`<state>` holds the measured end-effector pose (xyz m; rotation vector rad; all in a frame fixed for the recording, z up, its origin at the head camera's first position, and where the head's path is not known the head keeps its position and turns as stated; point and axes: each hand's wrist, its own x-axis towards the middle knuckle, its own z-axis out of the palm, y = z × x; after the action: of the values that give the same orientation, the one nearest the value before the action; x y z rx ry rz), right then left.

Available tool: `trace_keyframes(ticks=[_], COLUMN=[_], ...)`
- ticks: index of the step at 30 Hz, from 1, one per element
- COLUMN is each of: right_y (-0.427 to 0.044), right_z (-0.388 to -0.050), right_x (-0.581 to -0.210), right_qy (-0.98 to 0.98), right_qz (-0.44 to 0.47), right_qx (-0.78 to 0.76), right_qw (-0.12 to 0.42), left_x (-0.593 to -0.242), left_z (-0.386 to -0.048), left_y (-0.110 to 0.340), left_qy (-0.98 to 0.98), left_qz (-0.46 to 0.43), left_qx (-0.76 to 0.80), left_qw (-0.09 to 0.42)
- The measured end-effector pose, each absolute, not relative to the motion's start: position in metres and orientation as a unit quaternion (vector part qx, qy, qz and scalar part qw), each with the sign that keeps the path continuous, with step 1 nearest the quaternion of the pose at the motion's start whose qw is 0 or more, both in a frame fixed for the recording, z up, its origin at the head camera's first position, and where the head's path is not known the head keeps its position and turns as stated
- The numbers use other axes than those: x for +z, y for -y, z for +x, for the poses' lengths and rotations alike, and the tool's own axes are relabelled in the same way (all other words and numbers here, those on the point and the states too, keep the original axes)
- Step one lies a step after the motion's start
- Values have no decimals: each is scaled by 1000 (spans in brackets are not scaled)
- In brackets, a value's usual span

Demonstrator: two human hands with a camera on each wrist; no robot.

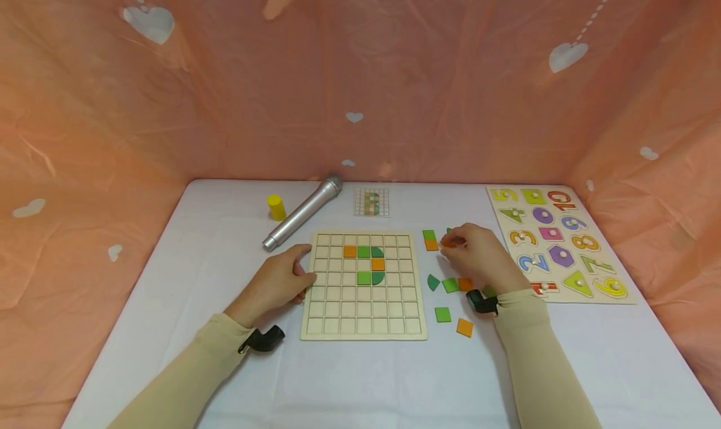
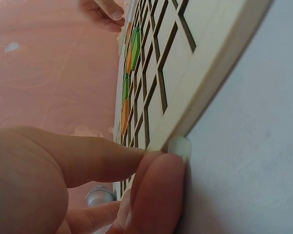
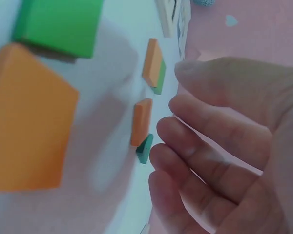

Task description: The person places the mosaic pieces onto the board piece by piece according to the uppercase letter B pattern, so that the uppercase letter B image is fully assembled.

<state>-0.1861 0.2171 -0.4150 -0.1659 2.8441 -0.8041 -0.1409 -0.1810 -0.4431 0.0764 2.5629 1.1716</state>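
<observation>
The right hand (image 1: 479, 253) hovers near a smooth, square orange tile (image 3: 141, 123) on the desk (image 1: 349, 385), fingers loosely curved, thumb apart, right of the pale wooden grid board (image 1: 338, 310); the left hand (image 1: 276, 285) pinches its left edge. Tile-picking seems under way, likely calling next for a light edge grip.

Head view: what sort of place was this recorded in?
Probably a small staged tabletop play or filming booth: peach heart-print hangings enclose the back and both sides of a white-covered table, where a wooden grid board lies.
</observation>
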Motion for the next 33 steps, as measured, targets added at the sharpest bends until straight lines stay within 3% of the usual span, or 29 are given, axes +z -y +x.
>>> trace_keyframes(ticks=[17, 33], right_y=[-222, -206], right_z=[-191, -189], right_x=[-425, -426], right_qy=[-957, -965], right_qz=[-48, -95], right_qx=[-269, -234], right_qw=[94, 77], left_x=[-443, -443], left_z=[-141, -141], left_y=[182, 181], left_qy=[-898, -897], left_qz=[25, 20], left_qx=[409, 411], left_qw=[160, 159])
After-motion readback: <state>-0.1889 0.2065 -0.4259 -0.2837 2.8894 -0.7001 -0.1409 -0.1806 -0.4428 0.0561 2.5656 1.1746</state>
